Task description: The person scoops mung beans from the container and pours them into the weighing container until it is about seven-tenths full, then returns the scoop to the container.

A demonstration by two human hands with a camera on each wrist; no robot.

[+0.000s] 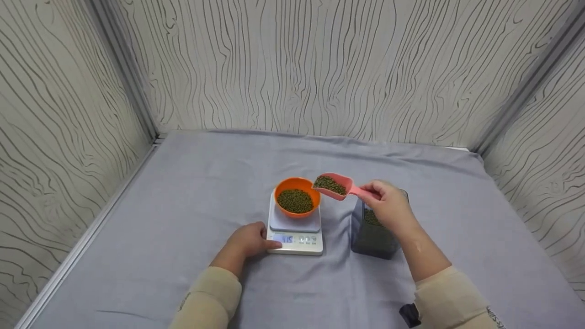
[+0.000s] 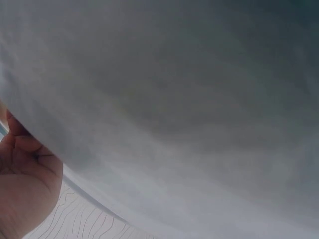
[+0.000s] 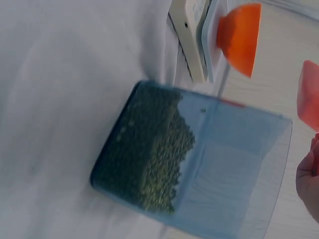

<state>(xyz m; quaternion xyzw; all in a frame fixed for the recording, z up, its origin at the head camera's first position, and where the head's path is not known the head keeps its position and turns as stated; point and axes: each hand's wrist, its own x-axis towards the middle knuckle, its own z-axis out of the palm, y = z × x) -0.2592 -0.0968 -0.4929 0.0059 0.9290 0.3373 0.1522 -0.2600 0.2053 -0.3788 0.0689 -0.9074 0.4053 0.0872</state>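
My right hand (image 1: 388,205) pinches the handle of a pink scoop (image 1: 340,185) loaded with small dark green grains. The scoop's front lip is at the right rim of an orange bowl (image 1: 297,212), which also holds such grains. Under the bowl is a white digital kitchen scale (image 1: 295,224) with its display lit. My left hand (image 1: 247,240) grips the scale's front left corner, thumb on top beside the display. Below my right hand stands a clear bluish bin (image 3: 234,144), open at the top and partly filled with the grains. The left wrist view shows mostly blurred cloth.
A wrinkled grey cloth (image 1: 183,192) covers the table. Wood-grain panels (image 1: 283,68) rise at the back and both sides. A small black object (image 1: 410,315) is by the right sleeve.
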